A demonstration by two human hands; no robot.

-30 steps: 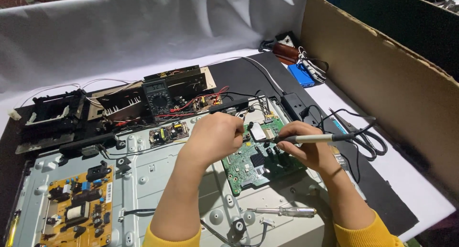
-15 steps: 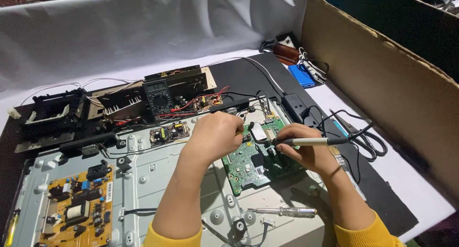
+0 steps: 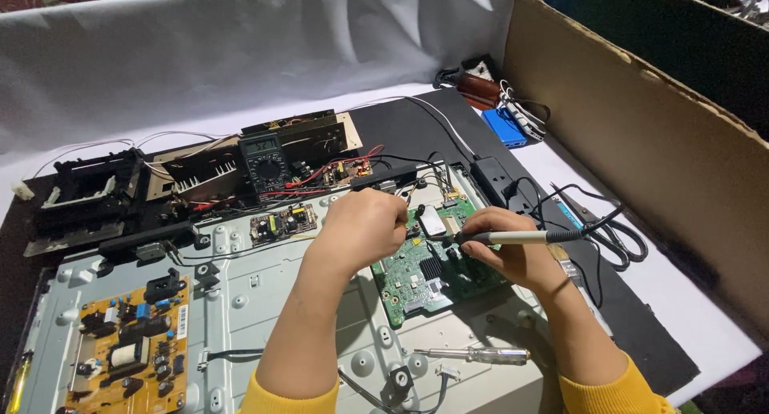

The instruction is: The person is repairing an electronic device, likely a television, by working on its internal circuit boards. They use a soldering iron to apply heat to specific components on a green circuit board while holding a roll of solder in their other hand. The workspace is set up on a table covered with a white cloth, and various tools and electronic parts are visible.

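Where hands (image 3: 432,238) meet: green circuit board (image 3: 424,274).

- The far side is closed off by a white cloth (image 3: 240,54), hung in soft folds.
- The right side is walled by a tall sheet of brown cardboard (image 3: 641,142).
- The table (image 3: 689,302) is covered in white, with a black mat (image 3: 416,130) laid over it.
- Even, shadowless light is cast throughout.
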